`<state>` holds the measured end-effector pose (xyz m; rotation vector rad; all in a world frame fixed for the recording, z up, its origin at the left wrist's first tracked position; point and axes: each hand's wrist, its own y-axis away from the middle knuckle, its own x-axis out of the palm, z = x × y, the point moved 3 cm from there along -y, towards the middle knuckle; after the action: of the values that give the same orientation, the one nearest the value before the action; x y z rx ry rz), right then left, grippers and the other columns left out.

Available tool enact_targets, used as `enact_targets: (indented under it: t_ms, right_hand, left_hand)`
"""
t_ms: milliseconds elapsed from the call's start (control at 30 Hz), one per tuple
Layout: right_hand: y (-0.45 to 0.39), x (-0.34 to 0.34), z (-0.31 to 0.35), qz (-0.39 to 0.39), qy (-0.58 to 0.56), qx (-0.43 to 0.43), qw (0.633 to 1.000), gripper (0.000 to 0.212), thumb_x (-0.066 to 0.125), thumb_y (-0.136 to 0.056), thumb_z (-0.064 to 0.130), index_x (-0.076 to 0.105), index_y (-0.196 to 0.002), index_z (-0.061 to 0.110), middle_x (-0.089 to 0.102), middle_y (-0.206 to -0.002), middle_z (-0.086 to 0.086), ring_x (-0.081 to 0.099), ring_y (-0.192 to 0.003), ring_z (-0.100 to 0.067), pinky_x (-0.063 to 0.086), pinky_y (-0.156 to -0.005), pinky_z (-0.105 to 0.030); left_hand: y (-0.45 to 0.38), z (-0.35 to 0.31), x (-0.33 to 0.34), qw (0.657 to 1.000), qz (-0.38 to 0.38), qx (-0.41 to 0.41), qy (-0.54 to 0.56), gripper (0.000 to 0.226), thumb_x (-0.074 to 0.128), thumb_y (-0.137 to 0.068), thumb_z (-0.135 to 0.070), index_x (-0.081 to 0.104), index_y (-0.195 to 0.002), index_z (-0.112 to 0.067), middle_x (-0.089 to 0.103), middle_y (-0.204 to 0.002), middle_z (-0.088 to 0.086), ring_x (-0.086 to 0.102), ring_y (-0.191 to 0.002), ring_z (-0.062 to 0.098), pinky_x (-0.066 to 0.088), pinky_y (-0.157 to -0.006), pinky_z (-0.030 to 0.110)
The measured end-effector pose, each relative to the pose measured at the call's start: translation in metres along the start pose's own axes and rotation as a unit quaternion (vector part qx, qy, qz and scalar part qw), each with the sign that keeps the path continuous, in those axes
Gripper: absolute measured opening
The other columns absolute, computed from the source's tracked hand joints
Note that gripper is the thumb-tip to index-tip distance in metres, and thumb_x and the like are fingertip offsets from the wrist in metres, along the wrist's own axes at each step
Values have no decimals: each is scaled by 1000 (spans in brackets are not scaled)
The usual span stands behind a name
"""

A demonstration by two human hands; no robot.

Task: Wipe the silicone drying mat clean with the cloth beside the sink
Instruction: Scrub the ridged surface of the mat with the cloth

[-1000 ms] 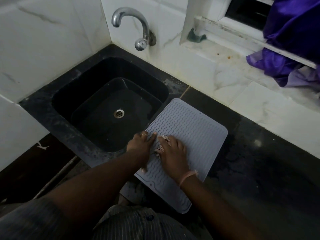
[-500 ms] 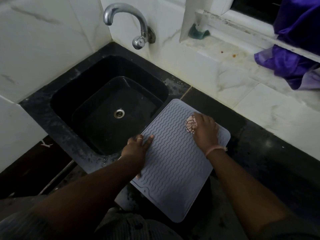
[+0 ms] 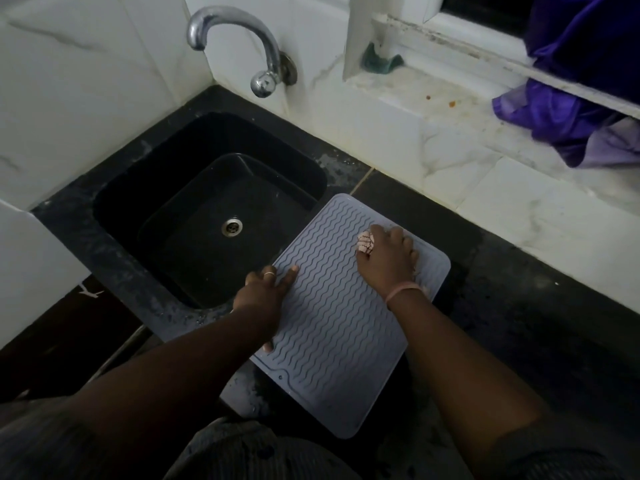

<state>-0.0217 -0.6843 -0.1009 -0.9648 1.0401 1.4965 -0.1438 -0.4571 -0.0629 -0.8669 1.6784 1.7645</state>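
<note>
With the drying mat point(image 3: 341, 317) lying on the tabletop point(image 3: 519, 306) beside the sink point(image 3: 207, 216), pin its near-sink edge under the flat, extended left hand point(image 3: 265, 292) while the right hand point(image 3: 386, 256), clutching the bunched cloth point(image 3: 365, 242), presses along the ridges.

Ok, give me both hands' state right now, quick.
Left hand: open, fingers flat, pressing the mat at its sink-side edge.
Right hand: closed on the cloth, pressing it onto the mat's far end.
</note>
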Motion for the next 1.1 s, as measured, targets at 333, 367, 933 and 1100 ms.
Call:
enact_targets:
  t_ms: [333,367,933,1100]
  right_hand:
    - [117,27,75,33,-5,-210,977,54,45,-86,52,45,-133,25,48,-125,-4,47,-108,-22,45,-90,-44]
    - [123,31,80,27,8,-222,975,54,46,-86,51,46,-133,25,48,-124,-4,48,-108,-22,45,-90,-44]
    - [-6,1,4,-61,83,1,995,41,50,-98,38,49,-136,23,48,-135,-17,47,-119,-38,40,-97,-51]
    - [27,13,19,-43,42,-27,998,52,55,-92,55,51,-131,21,50,-127,-14,54,-107,-32,48,-88,-46]
  left_hand:
    - [1,-1,0,1000,-6,-10,-16,159,99,-56,-33,-27,-153,-45,-5,-166,14,20,-147,42,50,-103,52]
    - [1,-1,0,1000,-4,-11,-18,160,99,-56,-33,-28,-153,-45,-5,-166,14,20,-147,42,50,-104,52]
    - [0,4,1,1000,-6,-2,20,152,96,-62,-26,-22,-154,-50,-5,-167,13,19,-148,41,51,-100,49]
    - [-1,4,1,1000,-2,-6,20,156,98,-58,-25,-23,-154,-49,-6,-167,12,18,-148,42,51,-101,50]
